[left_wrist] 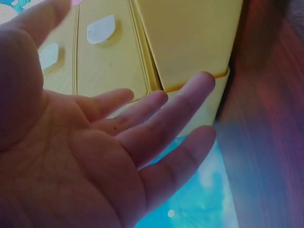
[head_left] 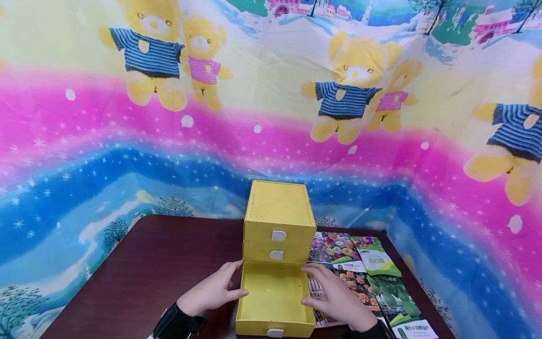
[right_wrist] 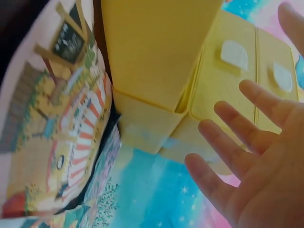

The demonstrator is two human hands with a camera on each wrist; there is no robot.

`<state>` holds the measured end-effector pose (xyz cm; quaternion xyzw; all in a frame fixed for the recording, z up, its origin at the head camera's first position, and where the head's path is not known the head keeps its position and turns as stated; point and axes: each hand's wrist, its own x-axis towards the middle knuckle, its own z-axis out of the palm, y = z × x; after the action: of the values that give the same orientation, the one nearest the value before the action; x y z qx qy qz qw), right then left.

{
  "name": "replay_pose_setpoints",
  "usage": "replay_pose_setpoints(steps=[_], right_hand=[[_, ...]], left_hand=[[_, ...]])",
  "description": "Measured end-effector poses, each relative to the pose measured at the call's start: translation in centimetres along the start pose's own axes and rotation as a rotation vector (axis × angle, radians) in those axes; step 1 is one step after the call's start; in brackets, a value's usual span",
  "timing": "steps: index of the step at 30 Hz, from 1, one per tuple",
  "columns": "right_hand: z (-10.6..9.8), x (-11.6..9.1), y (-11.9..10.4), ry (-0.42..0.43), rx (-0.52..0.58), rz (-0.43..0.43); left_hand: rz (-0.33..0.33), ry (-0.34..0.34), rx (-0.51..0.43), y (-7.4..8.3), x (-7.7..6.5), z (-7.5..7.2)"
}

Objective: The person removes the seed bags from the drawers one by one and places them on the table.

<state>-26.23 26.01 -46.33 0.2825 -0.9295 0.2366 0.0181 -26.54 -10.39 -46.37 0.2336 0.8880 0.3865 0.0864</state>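
Note:
A yellow three-drawer box (head_left: 279,202) stands on the dark table, with white tabs on its drawer fronts. Its bottom drawer (head_left: 273,294) is pulled out toward me, and the inside looks bare. The upper drawer (head_left: 256,231) and middle drawer (head_left: 256,252) are closed. Beside the left wall of the pulled-out drawer is my left hand (head_left: 213,289), fingers spread and fairly straight in the left wrist view. My right hand (head_left: 334,294) mirrors it at the right wall, its fingers extended and apart in the right wrist view. Neither hand grips anything.
Several printed flower and plant packets (head_left: 378,256) lie to the right of the box, partly under my right hand. One packet with a striped awning picture (right_wrist: 71,128) is close to the drawer. A bear-patterned cloth (head_left: 271,141) hangs behind the table (head_left: 186,249).

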Motion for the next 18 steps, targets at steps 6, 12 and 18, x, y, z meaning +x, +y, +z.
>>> replay_pose_setpoints(steps=[6, 12, 18], right_hand=[[1.0, -0.6, -0.3, -0.035, 0.009, -0.016], [1.5, -1.2, -0.2, -0.079, 0.018, -0.031], [1.7, -1.6, -0.2, -0.14, 0.034, -0.009]], left_hand=[[0.047, -0.03, 0.038, -0.1, -1.2, 0.5], [0.102, -0.02, 0.112, -0.6, -2.5, 0.9], [0.106, -0.046, 0.105, -1.4, -2.9, 1.1]])
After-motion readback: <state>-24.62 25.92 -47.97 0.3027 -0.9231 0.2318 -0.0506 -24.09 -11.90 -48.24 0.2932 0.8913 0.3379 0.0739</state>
